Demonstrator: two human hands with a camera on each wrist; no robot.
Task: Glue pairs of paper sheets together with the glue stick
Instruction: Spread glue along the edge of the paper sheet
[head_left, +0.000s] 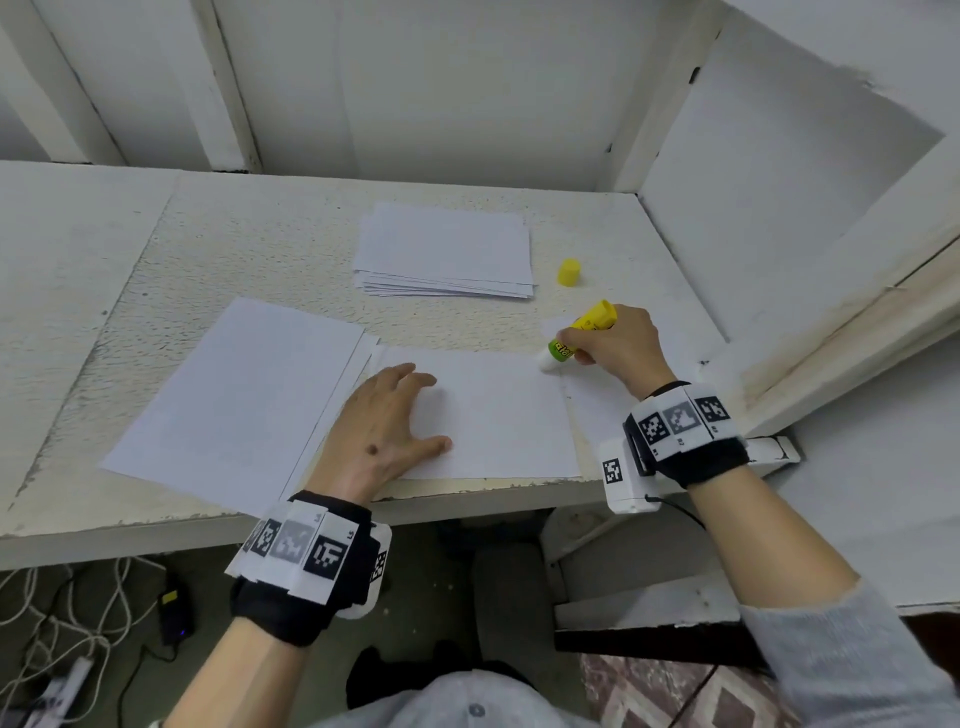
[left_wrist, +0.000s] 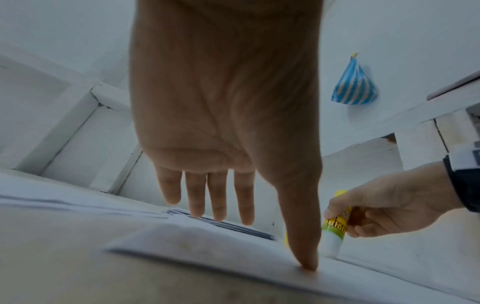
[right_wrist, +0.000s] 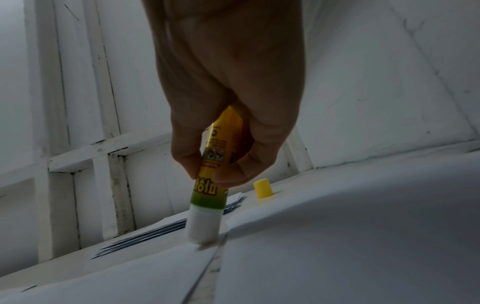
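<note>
— Glue stick (head_left: 581, 332): where is it?

— Pinched in my right hand (head_left: 615, 345), thumb and fingers curled round the yellow barrel. It tilts, and its white tip presses on the far right corner of the sheet (head_left: 498, 415) in front of me.

— And your other hand?

— My left hand (head_left: 382, 431) lies flat on that same sheet, fingers straight and spread, holding nothing (the thumb tip (left_wrist: 307, 265) pushes down on the paper).

— Where is the cap?

— Yellow cap (head_left: 569, 272) stands upright on the table (head_left: 234, 249), just beyond my right hand, apart from the stick.

— More paper?

— A stack of sheets (head_left: 447, 252) lies beyond both hands, left of the cap. Another pile of paper (head_left: 234, 395) sits just left of my left hand, its edge touching the sheet I press.
</note>
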